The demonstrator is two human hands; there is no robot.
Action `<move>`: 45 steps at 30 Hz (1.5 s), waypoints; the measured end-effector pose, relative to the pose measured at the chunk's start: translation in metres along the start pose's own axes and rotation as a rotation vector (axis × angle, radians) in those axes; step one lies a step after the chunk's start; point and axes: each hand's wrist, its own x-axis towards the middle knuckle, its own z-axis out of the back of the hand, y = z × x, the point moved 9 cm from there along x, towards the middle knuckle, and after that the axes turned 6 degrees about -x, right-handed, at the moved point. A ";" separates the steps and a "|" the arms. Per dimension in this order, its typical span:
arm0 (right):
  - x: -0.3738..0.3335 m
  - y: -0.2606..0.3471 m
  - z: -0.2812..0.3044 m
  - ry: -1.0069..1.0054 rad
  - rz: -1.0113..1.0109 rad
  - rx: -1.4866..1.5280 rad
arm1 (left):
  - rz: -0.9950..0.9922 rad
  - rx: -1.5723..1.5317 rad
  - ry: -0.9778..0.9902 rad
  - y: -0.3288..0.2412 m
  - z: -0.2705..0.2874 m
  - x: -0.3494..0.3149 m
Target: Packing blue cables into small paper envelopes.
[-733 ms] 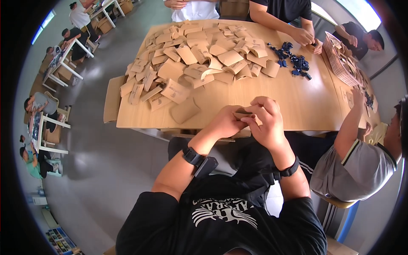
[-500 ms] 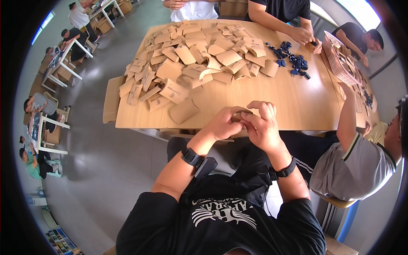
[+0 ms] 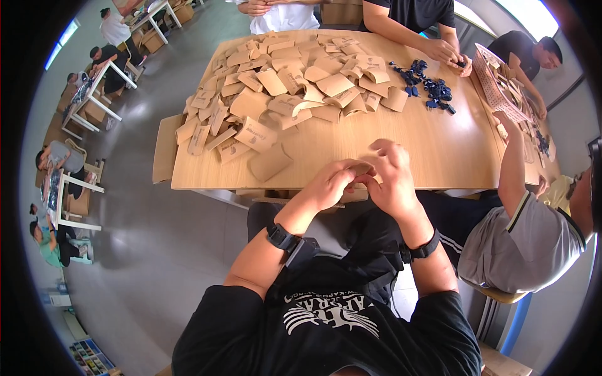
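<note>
There were dozens of brown cartons, over a dozen blue pieces, one pink basket, two black wristbands

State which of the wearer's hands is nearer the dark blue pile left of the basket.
Right. The right hand is on the near side of the pile, slightly left; the left hand is farther left.

The scene is brightly lit, with a panel at upper right blown out to white; soft glare is cast across the counter and grey floor, while straight edges are bowed toward the blackened fisheye rim.
</note>
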 end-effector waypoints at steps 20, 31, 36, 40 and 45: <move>-0.038 0.058 0.012 0.101 0.450 0.035 | -0.059 -0.361 0.131 -0.021 -0.024 -0.031; -0.002 -0.039 0.039 0.108 0.093 0.172 | 0.584 -0.004 0.580 0.093 -0.007 -0.097; 0.021 -0.112 0.003 0.192 -0.179 -0.011 | 0.583 -0.352 -0.356 0.157 0.078 -0.074; 0.042 -0.156 -0.040 0.366 -0.233 -0.350 | 0.418 -0.737 -0.975 0.207 0.154 -0.091; 0.057 -0.188 -0.069 0.380 -0.223 -0.557 | 0.595 -0.332 -0.386 0.177 0.079 -0.078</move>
